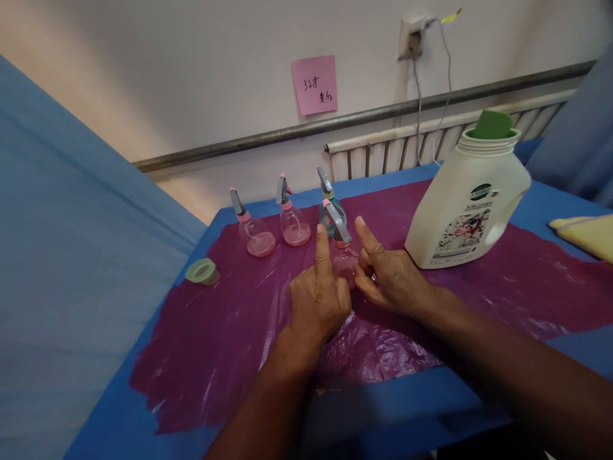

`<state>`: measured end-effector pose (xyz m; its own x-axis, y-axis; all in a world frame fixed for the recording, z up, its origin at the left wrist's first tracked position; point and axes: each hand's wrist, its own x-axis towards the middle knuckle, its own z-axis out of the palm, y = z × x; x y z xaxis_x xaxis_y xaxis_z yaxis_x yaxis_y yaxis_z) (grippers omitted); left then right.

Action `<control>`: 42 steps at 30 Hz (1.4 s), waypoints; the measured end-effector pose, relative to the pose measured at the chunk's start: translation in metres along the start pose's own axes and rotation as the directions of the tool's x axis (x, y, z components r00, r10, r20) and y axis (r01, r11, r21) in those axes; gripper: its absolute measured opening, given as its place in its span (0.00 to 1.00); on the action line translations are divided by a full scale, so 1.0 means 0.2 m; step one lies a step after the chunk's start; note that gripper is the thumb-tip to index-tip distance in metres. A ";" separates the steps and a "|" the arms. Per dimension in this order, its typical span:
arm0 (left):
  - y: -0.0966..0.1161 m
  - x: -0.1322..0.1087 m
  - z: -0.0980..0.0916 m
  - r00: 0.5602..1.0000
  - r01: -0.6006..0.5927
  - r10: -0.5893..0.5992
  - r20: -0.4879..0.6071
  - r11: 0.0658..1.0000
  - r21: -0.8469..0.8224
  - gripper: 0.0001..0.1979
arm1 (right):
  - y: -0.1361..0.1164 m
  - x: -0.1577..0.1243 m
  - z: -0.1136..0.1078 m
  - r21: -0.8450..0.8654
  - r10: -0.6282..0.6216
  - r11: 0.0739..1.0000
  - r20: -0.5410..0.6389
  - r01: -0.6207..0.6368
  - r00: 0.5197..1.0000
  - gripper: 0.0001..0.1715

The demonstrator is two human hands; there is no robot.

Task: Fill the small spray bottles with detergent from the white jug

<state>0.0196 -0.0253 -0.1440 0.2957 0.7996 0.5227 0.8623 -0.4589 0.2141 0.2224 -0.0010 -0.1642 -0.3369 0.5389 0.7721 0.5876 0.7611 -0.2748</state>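
A spray bottle with pink liquid [345, 262] stands between my two hands, partly hidden by them. Close to its left side is my left hand [318, 297], index finger stretched up and the other fingers curled in, with nothing visible in them. My right hand [395, 278] is at the bottle's right side, its index finger also stretched and the rest folded, holding nothing that shows. Whether either hand touches the bottle is unclear. Behind stand a teal spray bottle [334, 211] and two more pink ones, the middle one [295, 229] and the left one [258, 236].
A large cream jug [467, 211] with a green piece in its mouth stands at the right. A pale green cup [203, 271] lies at the left. Purple film [215, 345] covers much of the blue table [110, 409]. A yellow cloth [587, 235] is at the far right.
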 end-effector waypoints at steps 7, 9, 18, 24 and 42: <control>0.01 0.02 0.00 0.999 -0.022 0.020 -0.049 0.999 -0.035 0.50 | 0.01 -0.01 0.00 0.028 0.039 0.999 0.012 -0.039 0.999 0.64; 0.01 0.02 0.00 0.998 -0.030 0.027 -0.062 0.998 -0.052 0.49 | 0.00 -0.01 0.00 0.023 0.036 0.999 0.007 -0.036 0.999 0.64; -0.01 0.02 0.01 0.996 -0.004 -0.004 -0.086 0.995 -0.098 0.45 | 0.01 0.00 -0.01 0.013 0.080 0.997 -0.003 -0.080 0.997 0.61; -0.01 0.01 0.03 0.998 0.002 -0.006 -0.066 0.998 -0.069 0.50 | 0.03 -0.02 0.01 0.009 0.111 0.994 0.014 -0.111 0.994 0.53; -0.08 0.03 0.10 0.977 0.098 -0.138 -0.165 0.968 -0.231 0.22 | 0.07 0.00 0.03 0.036 0.055 0.998 -0.173 -0.049 0.983 0.21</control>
<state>0.0161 -0.0055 -0.1606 0.1019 0.7805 0.6168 0.7688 -0.4553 0.4490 0.2256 0.0125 -0.1717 -0.1719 0.5093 0.8432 0.5766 0.7460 -0.3331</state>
